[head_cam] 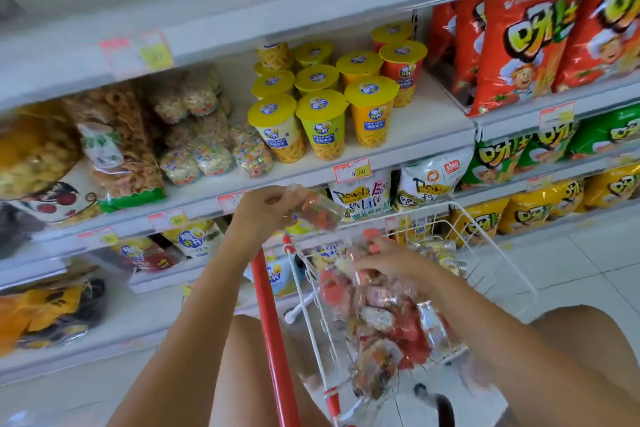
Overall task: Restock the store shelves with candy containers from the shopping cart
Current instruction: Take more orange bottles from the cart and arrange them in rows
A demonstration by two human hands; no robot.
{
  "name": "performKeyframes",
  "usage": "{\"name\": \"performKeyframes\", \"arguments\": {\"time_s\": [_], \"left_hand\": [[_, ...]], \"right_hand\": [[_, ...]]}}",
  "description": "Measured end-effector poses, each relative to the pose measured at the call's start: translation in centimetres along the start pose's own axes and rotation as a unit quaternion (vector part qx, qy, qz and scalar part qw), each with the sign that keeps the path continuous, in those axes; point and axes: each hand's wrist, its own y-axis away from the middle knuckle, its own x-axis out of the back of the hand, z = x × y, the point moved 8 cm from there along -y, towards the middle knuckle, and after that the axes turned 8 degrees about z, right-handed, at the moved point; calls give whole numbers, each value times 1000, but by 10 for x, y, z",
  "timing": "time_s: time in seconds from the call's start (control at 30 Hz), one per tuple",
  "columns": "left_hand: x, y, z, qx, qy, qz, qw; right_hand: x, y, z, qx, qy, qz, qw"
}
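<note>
Our left hand [263, 208] grips a clear candy container [320, 210], fingers curled round its near end. It holds the container tilted in the air, just in front of the shelf lip and left of the price tag [351, 172]. Our right hand [384, 258] is down in the shopping cart [485, 236], fingers bent over the pile of containers [381, 319]. Motion blur prevents us from telling whether it has closed on one or only rests on them.

Recommended procedure, as we judge it:

1. Level the held container before it crosses the lip. A tilted base is likely to catch on the edge.
2. Select the landing spot first. The shelf [436, 128] shows bare surface to the right of the yellow-lidded cups [322, 125]. The cereal bags [204, 149] crowd the left side.
3. Set the base down flat, then slide it back. We avoid nudging the front row of cups, which stand close together and would probably topple in a chain.
4. With the right hand, take one container only and lift it straight up, clear of the wire rim. The clear plastic looks slick, so we close firmly round the body.
</note>
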Motion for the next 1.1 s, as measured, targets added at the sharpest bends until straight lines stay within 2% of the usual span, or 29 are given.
{"name": "performKeyframes", "arguments": {"time_s": [0.13, 0.23, 0.37, 0.5, 0.63, 0.73, 0.9, 1.03, 1.1], "left_hand": [[36, 10, 71, -81, -37, 82, 993], [61, 22, 133, -146, -45, 113, 982], [101, 31, 210, -231, -21, 160, 959], [142, 22, 273, -278, -26, 229, 933], [156, -7, 309, -272, 34, 209, 939], [150, -41, 314, -252, 16, 200, 947], [133, -79, 311, -190, -146, 215, 947], [122, -97, 301, -149, -204, 205, 946], [116, -105, 297, -138, -234, 170, 947]], "right_hand": [[54, 41, -74, 146, -14, 67, 987], [90, 79, -131, 258, -39, 119, 958], [133, 139, -210, 353, -33, 196, 914], [169, 179, -275, 420, -30, 252, 871], [185, 201, -333, 482, -13, 298, 824], [191, 196, -367, 501, -11, 313, 807], [192, 174, -403, 484, 38, 323, 813], [195, 154, -412, 461, 67, 319, 825], [196, 147, -415, 457, 78, 317, 827]]}}
